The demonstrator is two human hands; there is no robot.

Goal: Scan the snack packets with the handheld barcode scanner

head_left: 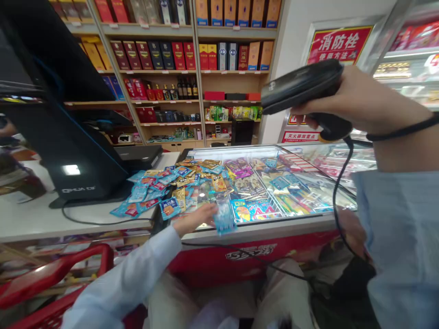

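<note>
A black scanner was held up by the right hand, the fingers curled round its handle and the cable hanging below, while 1 blue packet was pinched by the fingers of the left hand over the front edge of the freezer. Beyond that hand, a heap of small packets was spread across the freezer's left end and the adjoining table, on which a black terminal was set. Boxes and bottles were lined up on the shelves at the back.
</note>
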